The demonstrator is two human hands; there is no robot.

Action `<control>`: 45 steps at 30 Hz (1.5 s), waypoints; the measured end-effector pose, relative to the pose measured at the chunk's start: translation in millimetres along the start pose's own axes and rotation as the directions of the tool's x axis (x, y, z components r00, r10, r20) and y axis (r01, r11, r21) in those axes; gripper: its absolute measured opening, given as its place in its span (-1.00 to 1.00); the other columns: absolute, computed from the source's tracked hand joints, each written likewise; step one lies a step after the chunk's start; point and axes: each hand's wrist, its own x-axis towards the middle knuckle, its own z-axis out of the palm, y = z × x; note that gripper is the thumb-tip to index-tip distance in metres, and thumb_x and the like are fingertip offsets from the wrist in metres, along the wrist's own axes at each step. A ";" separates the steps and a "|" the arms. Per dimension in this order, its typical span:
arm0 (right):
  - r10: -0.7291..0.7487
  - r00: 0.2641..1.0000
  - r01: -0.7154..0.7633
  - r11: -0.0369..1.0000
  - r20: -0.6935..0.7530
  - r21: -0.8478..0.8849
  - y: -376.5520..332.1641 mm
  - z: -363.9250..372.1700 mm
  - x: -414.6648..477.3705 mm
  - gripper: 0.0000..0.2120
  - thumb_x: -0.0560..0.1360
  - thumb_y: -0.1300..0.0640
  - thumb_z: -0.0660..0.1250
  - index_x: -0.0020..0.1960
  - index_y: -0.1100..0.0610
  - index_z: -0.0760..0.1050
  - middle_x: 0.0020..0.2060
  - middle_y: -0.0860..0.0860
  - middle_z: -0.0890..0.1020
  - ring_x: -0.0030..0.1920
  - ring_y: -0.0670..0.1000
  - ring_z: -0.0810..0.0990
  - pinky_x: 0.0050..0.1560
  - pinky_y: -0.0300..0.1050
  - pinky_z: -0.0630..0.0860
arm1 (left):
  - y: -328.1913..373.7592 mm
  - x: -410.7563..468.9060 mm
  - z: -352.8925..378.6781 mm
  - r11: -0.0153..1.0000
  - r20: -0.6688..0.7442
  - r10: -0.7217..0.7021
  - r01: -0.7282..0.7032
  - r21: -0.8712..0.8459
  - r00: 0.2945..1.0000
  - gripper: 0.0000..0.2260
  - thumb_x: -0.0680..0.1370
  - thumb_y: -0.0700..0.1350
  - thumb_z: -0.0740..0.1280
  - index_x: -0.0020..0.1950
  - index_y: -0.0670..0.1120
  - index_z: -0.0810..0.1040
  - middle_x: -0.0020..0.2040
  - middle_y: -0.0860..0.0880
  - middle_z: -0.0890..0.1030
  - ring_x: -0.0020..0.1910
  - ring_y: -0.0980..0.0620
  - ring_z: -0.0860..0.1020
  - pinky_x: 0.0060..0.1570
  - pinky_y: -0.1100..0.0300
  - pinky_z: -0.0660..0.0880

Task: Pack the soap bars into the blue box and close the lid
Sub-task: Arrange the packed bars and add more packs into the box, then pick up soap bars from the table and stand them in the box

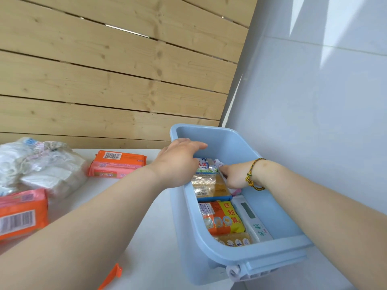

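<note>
Right hand [234, 176]: a pink-and-white soap bar [217, 163] is being gripped by curled fingers, inside the blue box [230, 141], by its right wall.
Left hand [180, 162]: straight fingers are being laid over the box's left rim.
Next bar: the orange soap pack [118, 164] is being held up by the counter [150, 227], left of the box, long side left to right, nearer the left hand.

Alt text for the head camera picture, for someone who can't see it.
A person's left hand rests on the rim of an open blue box of wrapped soap bars while the right hand grips a packet inside. Two orange soap packs lie on the table.
</note>
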 end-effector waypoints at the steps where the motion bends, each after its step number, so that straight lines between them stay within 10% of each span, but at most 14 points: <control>1: 0.003 1.000 -0.002 1.000 0.001 -0.026 -0.4 0.6 -0.3 -0.38 0.46 0.37 0.15 0.46 0.26 -0.01 0.01 0.08 0.42 -0.13 0.06 0.39 -0.39 -0.23 0.30 | 0.6 0.0 0.5 1.000 -0.001 -0.002 0.002 -0.004 1.000 -0.59 0.55 -0.19 0.11 0.38 0.07 0.23 0.45 -0.05 0.22 0.45 0.02 0.06 0.41 0.08 0.09; 5: 0.005 0.999 -0.008 0.997 -0.041 -0.071 -6.0 7.5 0.2 -0.59 0.50 0.35 0.10 0.34 0.35 0.24 -0.34 0.05 0.36 -0.34 -0.03 0.32 -0.51 -0.32 0.28 | 3.1 -5.1 -1.2 0.998 -0.032 -0.032 0.030 -0.049 0.999 -0.61 0.55 -0.19 0.12 0.36 0.06 0.27 0.48 -0.07 0.17 0.47 0.04 0.04 0.41 0.09 0.10; 11: -0.055 0.981 0.073 0.993 -0.188 0.088 0.0 4.7 1.7 -0.58 0.55 0.12 0.13 0.39 0.16 0.24 0.26 0.14 0.49 0.19 0.10 0.48 0.19 -0.12 0.42 | 3.8 -18.5 -3.4 0.994 -0.157 -0.047 0.030 -0.105 0.987 -0.65 0.55 -0.09 0.16 0.33 0.01 0.32 0.40 -0.06 0.33 0.37 0.04 0.25 0.30 0.14 0.25; 20: -0.111 0.813 0.358 0.870 -0.571 0.340 -6.6 -10.5 -41.4 -0.69 0.50 0.25 0.21 0.24 0.19 0.46 0.23 0.09 0.54 0.23 0.05 0.49 0.23 -0.20 0.35 | -51.9 -106.0 -39.7 0.997 -0.341 -0.066 0.046 -0.066 0.938 -0.74 0.50 -0.11 0.25 0.18 0.05 0.45 0.06 0.17 0.41 -0.04 0.20 0.41 -0.18 0.46 0.25; 25: -0.247 0.613 0.547 0.818 -0.751 0.177 -52.4 -26.6 -97.7 -0.96 0.46 0.18 0.29 -0.14 0.07 0.50 -0.08 0.04 0.61 -0.01 0.02 0.55 0.09 -0.11 0.44 | -103.0 -157.0 -63.8 0.964 -0.407 -0.179 0.243 0.110 0.896 -0.79 0.45 -0.25 0.30 0.07 -0.13 0.56 0.12 -0.09 0.57 0.12 -0.09 0.49 0.11 0.15 0.33; 30: -0.350 0.507 0.653 0.753 -0.788 0.085 -133.1 -34.1 -113.0 -0.85 0.44 0.17 0.31 -0.01 0.14 0.56 0.02 0.07 0.64 0.06 0.04 0.56 -0.02 -0.25 0.38 | -149.8 -182.4 -75.9 0.873 -0.429 -0.264 0.404 0.275 0.864 -0.69 0.45 -0.11 0.32 0.19 -0.07 0.49 0.27 -0.07 0.50 0.31 -0.07 0.38 0.28 0.09 0.21; 35: -0.361 0.677 0.538 0.837 -0.642 0.097 -202.6 -30.5 -50.3 -0.59 0.45 0.14 0.30 0.28 0.15 0.39 0.28 0.11 0.49 0.26 0.10 0.45 0.17 -0.18 0.37 | -171.4 -175.3 -75.9 0.766 -0.309 -0.317 0.434 0.474 0.897 -0.45 0.48 0.21 0.14 0.41 0.05 0.12 0.48 0.05 0.17 0.47 0.06 0.06 0.44 0.05 -0.10; 39: -0.258 0.862 0.337 0.935 -0.437 0.114 -221.0 -9.2 18.1 -0.34 0.40 0.06 0.35 0.42 0.12 0.16 0.38 0.14 0.28 0.38 0.18 0.25 0.33 -0.05 0.28 | -180.3 -180.2 -69.8 0.753 -0.321 -0.218 0.368 0.545 0.922 -0.41 0.44 0.28 0.12 0.39 0.04 0.17 0.43 0.05 0.30 0.42 0.06 0.21 0.39 0.05 -0.05; 45: -0.189 0.916 0.239 0.966 -0.354 0.102 -213.4 -6.3 82.6 -0.11 0.36 -0.01 0.39 0.49 -0.01 -0.10 0.51 0.10 0.03 0.50 0.15 0.04 0.45 0.06 0.09 | -185.5 -176.9 -70.6 0.707 -0.291 -0.147 0.306 0.637 0.946 -0.34 -0.08 0.25 0.53 -0.12 -0.10 0.64 -0.25 -0.07 0.71 -0.31 -0.08 0.66 -0.12 0.09 0.21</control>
